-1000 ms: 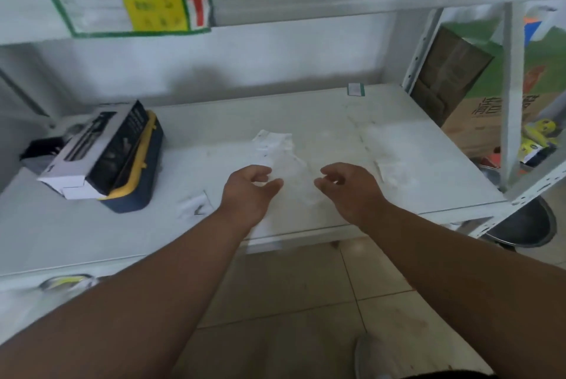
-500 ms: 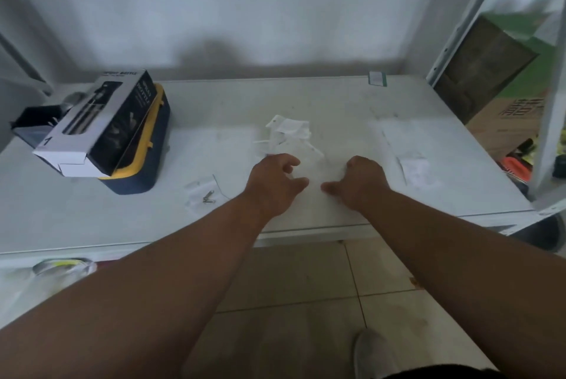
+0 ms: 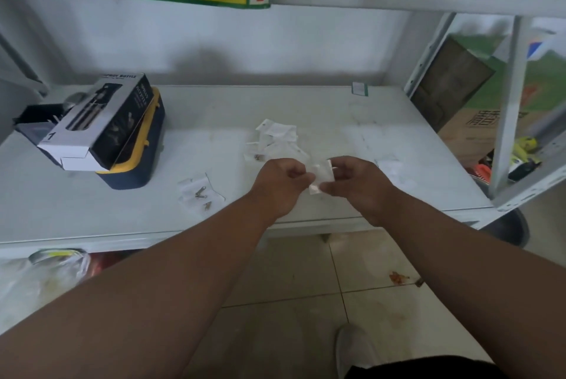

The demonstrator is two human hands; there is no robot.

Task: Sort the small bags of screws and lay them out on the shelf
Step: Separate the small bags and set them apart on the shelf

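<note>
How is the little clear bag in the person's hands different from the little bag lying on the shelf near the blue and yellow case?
The small clear plastic bag is held up between the left hand and right hand; the flat clear bag with screws lies untouched on the white shelf. Screws show plainly in the lying bag; none can be made out in the held one. Both are small and see-through.

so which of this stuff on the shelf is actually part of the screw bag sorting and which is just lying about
Part of the job:
- bag, pinched between left hand and right hand
- bag pile
- bag with loose screws
- flat bag
- shelf

Lying about:
- black box on the yellow-and-navy case
- small tag
- cardboard boxes
</note>
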